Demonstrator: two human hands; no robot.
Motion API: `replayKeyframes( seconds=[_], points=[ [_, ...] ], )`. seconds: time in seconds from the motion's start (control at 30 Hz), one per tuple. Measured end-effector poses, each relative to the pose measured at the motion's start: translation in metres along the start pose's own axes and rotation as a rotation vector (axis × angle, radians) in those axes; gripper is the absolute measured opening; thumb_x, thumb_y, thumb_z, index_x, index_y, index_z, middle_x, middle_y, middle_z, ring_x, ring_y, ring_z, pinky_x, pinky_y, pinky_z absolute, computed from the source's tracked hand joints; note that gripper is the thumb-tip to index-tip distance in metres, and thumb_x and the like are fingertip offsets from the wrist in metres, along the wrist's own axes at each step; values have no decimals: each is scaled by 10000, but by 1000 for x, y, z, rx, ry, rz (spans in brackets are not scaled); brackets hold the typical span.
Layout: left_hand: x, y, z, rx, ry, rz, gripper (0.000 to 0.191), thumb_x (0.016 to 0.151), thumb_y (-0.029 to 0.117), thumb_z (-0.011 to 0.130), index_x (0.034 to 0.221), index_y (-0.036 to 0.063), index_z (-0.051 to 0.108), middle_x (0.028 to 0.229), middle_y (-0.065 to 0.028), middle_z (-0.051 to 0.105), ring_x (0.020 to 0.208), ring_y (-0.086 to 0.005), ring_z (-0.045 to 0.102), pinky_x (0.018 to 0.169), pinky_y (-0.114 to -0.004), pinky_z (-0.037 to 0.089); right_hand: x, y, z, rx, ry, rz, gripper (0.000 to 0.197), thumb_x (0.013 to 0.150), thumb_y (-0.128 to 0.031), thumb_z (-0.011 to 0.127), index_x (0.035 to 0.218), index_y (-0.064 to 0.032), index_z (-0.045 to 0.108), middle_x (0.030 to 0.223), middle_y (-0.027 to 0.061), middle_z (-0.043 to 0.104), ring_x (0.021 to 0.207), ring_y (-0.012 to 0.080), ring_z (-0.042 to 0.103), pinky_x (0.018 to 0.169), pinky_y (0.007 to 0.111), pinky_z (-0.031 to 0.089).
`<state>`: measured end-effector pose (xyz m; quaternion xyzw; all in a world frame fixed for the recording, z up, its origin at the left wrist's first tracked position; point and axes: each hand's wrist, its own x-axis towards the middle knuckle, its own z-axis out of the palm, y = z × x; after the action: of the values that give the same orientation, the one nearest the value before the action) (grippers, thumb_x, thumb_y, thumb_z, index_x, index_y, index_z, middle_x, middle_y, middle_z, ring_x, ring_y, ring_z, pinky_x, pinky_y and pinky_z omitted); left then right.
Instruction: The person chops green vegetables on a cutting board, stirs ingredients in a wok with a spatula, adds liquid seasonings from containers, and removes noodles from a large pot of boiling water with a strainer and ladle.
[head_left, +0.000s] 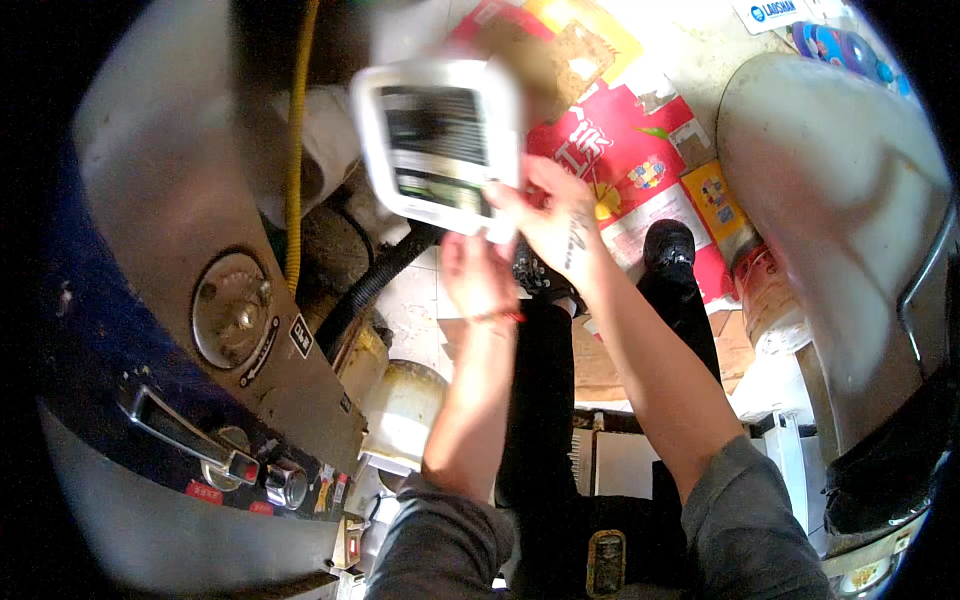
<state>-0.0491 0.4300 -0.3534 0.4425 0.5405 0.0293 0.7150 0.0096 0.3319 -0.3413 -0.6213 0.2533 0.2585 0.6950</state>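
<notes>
My right hand (551, 202) grips the lower right corner of a rounded, white-rimmed rectangular panel (501, 112) with a dark, shiny middle. Streaks and patches of light show in that middle, perhaps as reflections. Motion blur hides what exactly the panel is. Under its bottom edge, my left hand (478, 274) holds on with the fingertips, close beside the right. The panel is raised in front of me above the floor. A blurred brown thing (529, 71) shows just behind its right side and cannot be made out.
A machine with a round window (232, 309) and a chrome handle (191, 439) stands left. Near it are a yellow corrugated hose (298, 150), a black hose (382, 281) and a white drum (409, 401). Red printed cardboard (600, 127) covers floor ahead; a pale padded surface (817, 187) stands right.
</notes>
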Motion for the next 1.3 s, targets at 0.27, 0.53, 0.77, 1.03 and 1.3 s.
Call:
replayKeyframes(
  seconds=[0.27, 0.53, 0.77, 1.03, 1.3],
  points=[
    [164, 54, -58, -48, 192, 31, 515, 875, 449, 483, 1162, 21, 460, 1016, -96, 540, 891, -213, 529, 822, -360, 449, -11, 11, -117, -828, 433, -616, 235, 621, -22, 674, 839, -28, 586, 772, 129, 555, 733, 294, 565, 670, 340, 478],
    [306, 118, -118, -429, 87, 99, 466, 894, 290, 452, 1272, 27, 383, 1327, -123, 378, 1165, -313, 402, 922, -486, 429, -24, 81, -130, -1076, 52, -221, 595, 634, -128, 719, 1174, -51, 481, 1193, 176, 446, 1116, 342, 425, 932, 391, 374],
    [170, 31, -19, -241, 142, 96, 373, 780, -35, 468, 1136, 18, 372, 1000, -197, 494, 865, -329, 556, 676, -424, 556, -78, 36, -114, -851, 73, -178, 596, 689, -135, 682, 1221, -24, 439, 1194, 194, 456, 1106, 337, 449, 938, 366, 373],
    [-69, -12, 58, -149, -187, -147, 483, 664, -79, 508, 1104, 76, 387, 944, -129, 513, 801, -267, 566, 569, -385, 531, -78, -78, -100, -606, 213, -597, 341, 736, -35, 624, 1071, -31, 557, 881, 180, 611, 759, 286, 618, 686, 339, 490],
    [-271, 60, 44, 21, -460, -112, 347, 675, -73, 515, 985, 52, 419, 917, -52, 521, 807, -170, 547, 665, -298, 481, -122, -175, -93, -1139, -114, 6, 168, 725, -127, 537, 815, -60, 662, 847, 191, 627, 818, 343, 617, 704, 391, 497]
  ],
)
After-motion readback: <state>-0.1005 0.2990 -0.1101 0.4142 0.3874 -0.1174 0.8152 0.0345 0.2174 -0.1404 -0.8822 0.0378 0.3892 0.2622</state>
